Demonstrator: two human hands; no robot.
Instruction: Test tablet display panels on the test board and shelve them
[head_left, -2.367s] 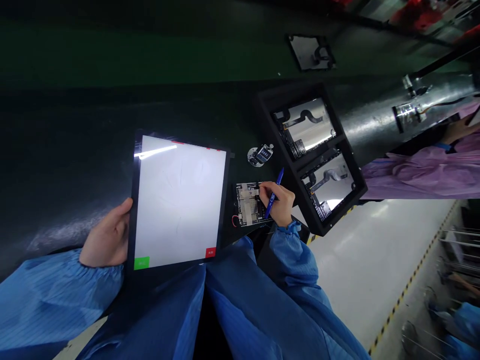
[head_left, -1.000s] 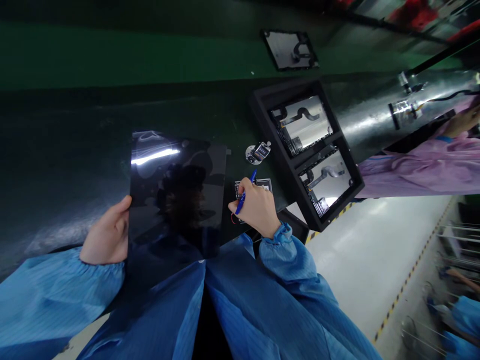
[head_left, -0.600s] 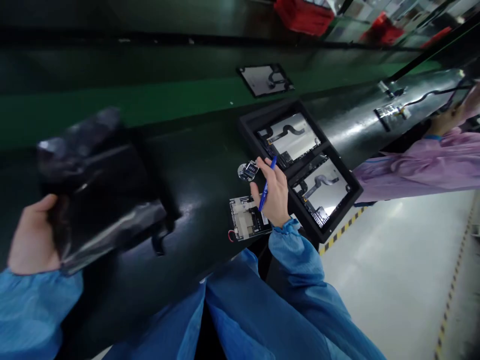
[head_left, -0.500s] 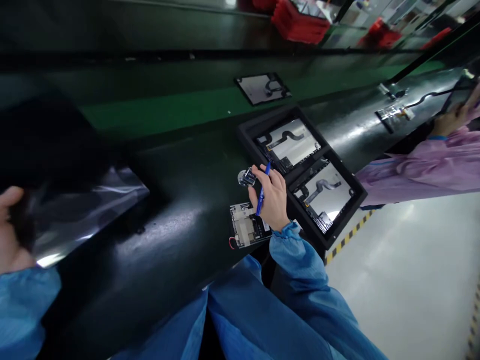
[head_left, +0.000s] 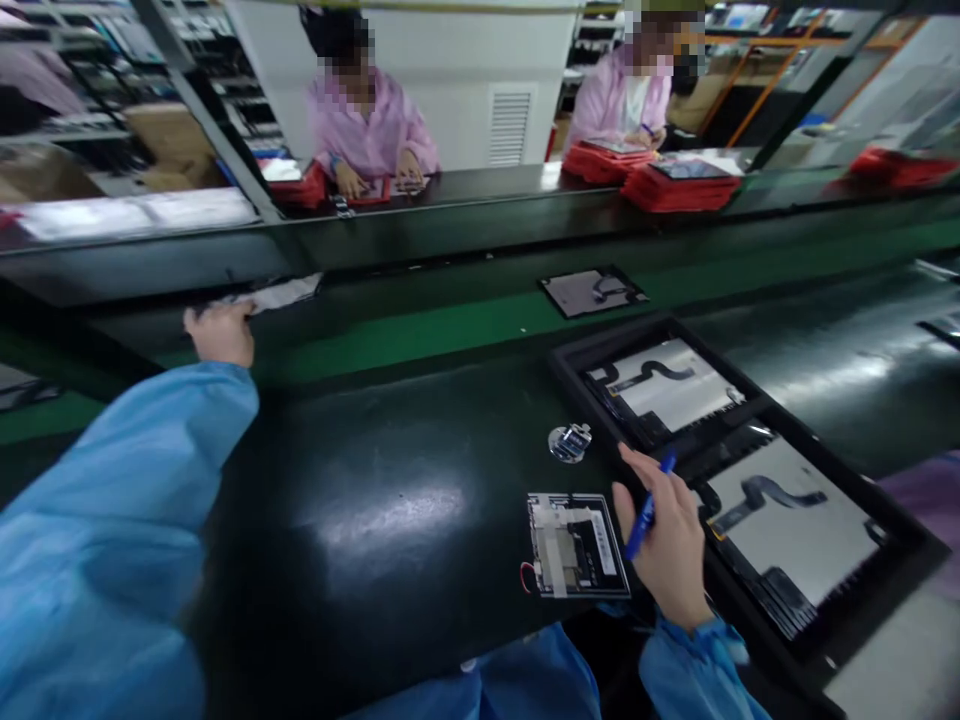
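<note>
My left hand (head_left: pixel 221 335) reaches far across the dark bench, its fingers on the end of a thin pale flat sheet or panel (head_left: pixel 281 293); what it is stays unclear at this angle. My right hand (head_left: pixel 667 540) pinches a blue pen (head_left: pixel 649 520) and rests just right of a taped circuit board (head_left: pixel 576 545), which has a black label and a short red wire. Above that board stands a small chrome tally counter (head_left: pixel 570 443). My right hand is nearest the black tray (head_left: pixel 750 470) holding two panels with ribbon cables.
Another panel with a cable (head_left: pixel 592 292) lies farther along the dark belt, beside a green stripe (head_left: pixel 420 325). Across the raised bench, two people in pink smocks (head_left: pixel 367 125) work among stacks of red trays (head_left: pixel 679 185). Shelves and cartons stand behind them.
The view has swung up from the bench to the far side. My left hand has stretched forward with the dark tablet out of clear view. My right hand has moved away from the counter.
</note>
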